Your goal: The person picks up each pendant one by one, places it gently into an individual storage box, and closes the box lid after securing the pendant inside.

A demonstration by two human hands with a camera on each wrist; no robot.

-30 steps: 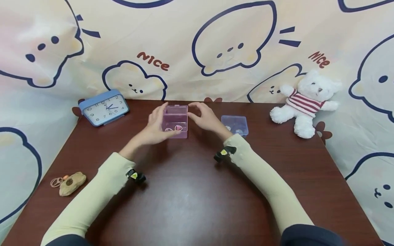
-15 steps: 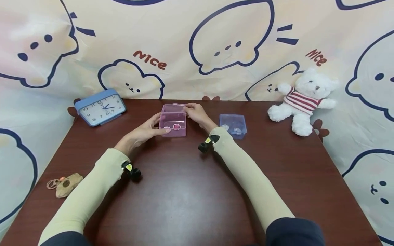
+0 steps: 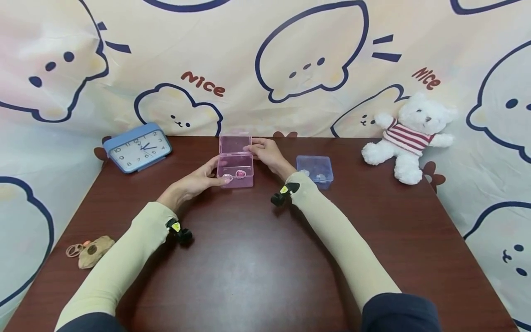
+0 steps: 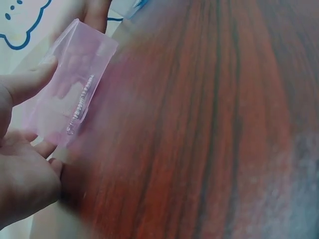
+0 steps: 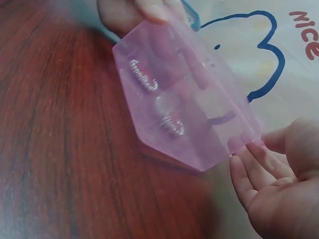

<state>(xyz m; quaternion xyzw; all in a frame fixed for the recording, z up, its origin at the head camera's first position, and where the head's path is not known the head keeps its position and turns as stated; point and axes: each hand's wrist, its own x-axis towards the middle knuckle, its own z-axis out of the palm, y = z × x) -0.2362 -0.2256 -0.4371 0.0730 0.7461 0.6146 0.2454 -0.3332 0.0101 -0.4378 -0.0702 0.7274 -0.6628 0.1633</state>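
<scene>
A see-through pink plastic box [image 3: 245, 183] sits toward the back of the table, its lid [image 3: 234, 144] swung up at the rear. Inside lie two ring-like trinkets [image 3: 240, 174] with pink centres and beaded rims. My left hand [image 3: 191, 185] grips the box's left side, thumb at the front; the left wrist view shows that thumb on the pink wall [image 4: 102, 50]. At the lid's right edge, my right hand [image 3: 269, 154] pinches the plastic between thumb and fingers. In the right wrist view the trinkets [image 5: 144, 77] show through the pink side.
A clear bluish box [image 3: 315, 163] holding small pale pieces stands right of my right hand. A blue clock [image 3: 138, 147] is at back left, a white teddy bear [image 3: 410, 138] at back right. A tan pouch-like item [image 3: 93, 253] lies by my left sleeve.
My right hand has moved left from beside the box and taken hold of the lid's edge. The lid has risen at the back. My left hand stays on the box's left side.
</scene>
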